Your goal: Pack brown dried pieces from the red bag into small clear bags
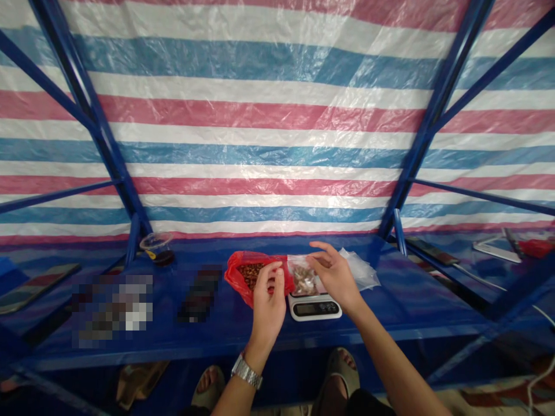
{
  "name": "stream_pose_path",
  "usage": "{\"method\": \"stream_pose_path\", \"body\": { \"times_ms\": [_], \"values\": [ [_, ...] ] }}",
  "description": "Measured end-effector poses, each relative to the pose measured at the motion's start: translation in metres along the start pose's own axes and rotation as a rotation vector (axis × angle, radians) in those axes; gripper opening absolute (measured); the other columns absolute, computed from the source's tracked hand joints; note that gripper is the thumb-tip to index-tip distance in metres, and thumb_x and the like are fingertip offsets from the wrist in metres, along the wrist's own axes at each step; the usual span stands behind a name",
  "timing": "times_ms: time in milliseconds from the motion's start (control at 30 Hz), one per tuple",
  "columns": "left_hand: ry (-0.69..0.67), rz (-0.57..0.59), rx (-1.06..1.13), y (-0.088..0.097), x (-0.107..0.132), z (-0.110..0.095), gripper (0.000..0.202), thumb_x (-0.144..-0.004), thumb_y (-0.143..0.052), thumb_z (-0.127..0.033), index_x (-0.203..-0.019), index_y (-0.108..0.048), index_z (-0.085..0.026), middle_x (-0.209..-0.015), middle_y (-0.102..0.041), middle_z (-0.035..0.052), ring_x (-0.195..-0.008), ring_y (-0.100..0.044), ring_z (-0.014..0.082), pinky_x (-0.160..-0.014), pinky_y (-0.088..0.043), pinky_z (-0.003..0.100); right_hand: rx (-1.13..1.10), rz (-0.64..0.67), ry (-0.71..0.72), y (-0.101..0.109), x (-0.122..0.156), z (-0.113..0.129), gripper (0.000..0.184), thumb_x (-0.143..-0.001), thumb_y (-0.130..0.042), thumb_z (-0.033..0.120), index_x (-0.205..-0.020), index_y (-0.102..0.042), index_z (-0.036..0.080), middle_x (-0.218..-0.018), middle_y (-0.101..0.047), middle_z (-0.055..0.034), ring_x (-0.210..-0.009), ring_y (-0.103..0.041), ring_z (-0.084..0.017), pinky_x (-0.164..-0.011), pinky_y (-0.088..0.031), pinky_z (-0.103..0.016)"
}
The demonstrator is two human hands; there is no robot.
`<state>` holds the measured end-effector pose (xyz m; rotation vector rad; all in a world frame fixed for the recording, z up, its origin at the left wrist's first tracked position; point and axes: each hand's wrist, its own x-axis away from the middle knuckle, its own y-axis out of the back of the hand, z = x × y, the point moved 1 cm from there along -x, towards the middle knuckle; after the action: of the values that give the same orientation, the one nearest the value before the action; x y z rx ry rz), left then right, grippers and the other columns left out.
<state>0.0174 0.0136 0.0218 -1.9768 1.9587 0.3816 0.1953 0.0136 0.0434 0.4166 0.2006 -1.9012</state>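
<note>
My left hand [267, 306], with a metal wristwatch [247, 371], is curled in front of a red plastic bag [238, 277] holding brown pieces, perhaps nuts. Its fingertips come together, and I cannot tell whether they pinch anything. My right hand [336, 277] is spread just above a clear plastic bag [303, 278] of brown pieces, which rests on a white digital kitchen scale [314, 308]. Its thumb and fingers are near the bag's upper edge. A loose bunch of clear plastic bags [359, 270] lies to the right of that hand.
The blue metal shelf [260, 341] has a blue steel frame and a striped tarp behind it. A plastic cup [156, 248] with dark liquid stands at the left. Pixelated objects [113, 309] lie left of the red bag. A white phone [496, 248] sits far right.
</note>
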Motion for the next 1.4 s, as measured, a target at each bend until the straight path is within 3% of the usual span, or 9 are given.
{"method": "stream_pose_path", "body": {
  "times_ms": [100, 233, 333, 533, 700, 900, 1067, 1400],
  "values": [
    [-0.073, -0.006, -0.185, 0.006, 0.001, 0.004, 0.028, -0.102, -0.047, -0.039, -0.112, -0.066, -0.022, -0.114, -0.070, 0.0089, -0.103, -0.067, 0.0220, -0.093, -0.052, 0.037, 0.123, -0.107, -0.097, 0.017, -0.012, -0.025, 0.045, -0.076, -0.072, 0.036, -0.116, -0.064, 0.019, -0.083, -0.076, -0.0053, -0.070, -0.070, -0.022, -0.064, -0.054, -0.032],
    [-0.299, 0.245, -0.627, 0.015, 0.005, 0.017, 0.017, -0.092, -0.062, -0.022, -0.106, -0.071, -0.025, -0.108, -0.070, 0.0065, -0.108, -0.061, 0.0284, -0.099, -0.049, 0.048, 0.336, -0.174, -0.155, 0.027, -0.021, -0.054, 0.037, -0.076, -0.064, 0.030, -0.110, -0.066, 0.017, -0.081, -0.076, -0.0067, -0.068, -0.070, -0.022, -0.066, -0.054, -0.034],
    [-0.353, 0.274, -0.777, 0.021, 0.004, 0.033, 0.024, -0.093, -0.057, -0.014, -0.107, -0.072, -0.026, -0.108, -0.069, 0.0066, -0.107, -0.059, 0.0283, -0.098, -0.051, 0.049, 0.413, -0.173, -0.092, 0.025, -0.021, -0.063, 0.039, -0.082, -0.058, 0.035, -0.115, -0.065, 0.017, -0.088, -0.077, -0.0086, -0.079, -0.073, -0.024, -0.078, -0.055, -0.039],
    [-0.316, 0.125, -0.712, 0.025, -0.014, 0.055, 0.023, -0.096, -0.052, -0.011, -0.106, -0.070, -0.021, -0.108, -0.071, 0.0080, -0.105, -0.061, 0.0268, -0.097, -0.053, 0.047, 0.448, -0.229, 0.016, 0.025, -0.020, -0.054, 0.049, -0.089, -0.051, 0.047, -0.123, -0.066, 0.015, -0.106, -0.076, -0.0161, -0.095, -0.072, -0.030, -0.086, -0.054, -0.044],
    [-0.301, 0.030, -0.691, 0.023, -0.023, 0.064, 0.023, -0.094, -0.051, -0.010, -0.103, -0.069, -0.021, -0.107, -0.071, 0.0087, -0.102, -0.062, 0.0282, -0.096, -0.052, 0.050, 0.480, -0.286, 0.040, 0.031, -0.017, -0.045, 0.046, -0.090, -0.049, 0.049, -0.113, -0.071, 0.016, -0.103, -0.076, -0.0159, -0.090, -0.070, -0.029, -0.084, -0.054, -0.043],
    [-0.450, -0.075, -0.696, 0.010, -0.011, 0.043, 0.028, -0.088, -0.058, -0.007, -0.109, -0.067, -0.022, -0.113, -0.067, 0.0090, -0.109, -0.057, 0.0293, -0.099, -0.048, 0.051, 0.519, -0.342, 0.054, 0.038, -0.017, -0.042, 0.042, -0.090, -0.049, 0.045, -0.107, -0.073, 0.016, -0.096, -0.074, -0.0127, -0.076, -0.065, -0.024, -0.078, -0.053, -0.039],
    [-0.585, -0.045, -0.651, 0.007, 0.008, 0.022, 0.029, -0.087, -0.057, -0.002, -0.105, -0.067, -0.023, -0.105, -0.064, 0.0075, -0.105, -0.056, 0.0262, -0.095, -0.047, 0.046, 0.541, -0.353, 0.114, 0.037, -0.015, -0.039, 0.039, -0.092, -0.050, 0.045, -0.105, -0.074, 0.017, -0.094, -0.073, -0.0102, -0.071, -0.059, -0.021, -0.076, -0.050, -0.036],
    [-0.602, -0.043, -0.592, 0.025, 0.011, 0.023, 0.025, -0.090, -0.053, -0.004, -0.089, -0.068, -0.024, -0.092, -0.066, 0.0038, -0.092, -0.059, 0.0208, -0.086, -0.050, 0.038, 0.754, -0.230, 0.116, 0.029, -0.008, -0.032, 0.037, -0.095, -0.050, 0.049, -0.102, -0.074, 0.021, -0.083, -0.072, -0.0070, -0.076, -0.064, -0.024, -0.073, -0.047, -0.034]
  ]
}}
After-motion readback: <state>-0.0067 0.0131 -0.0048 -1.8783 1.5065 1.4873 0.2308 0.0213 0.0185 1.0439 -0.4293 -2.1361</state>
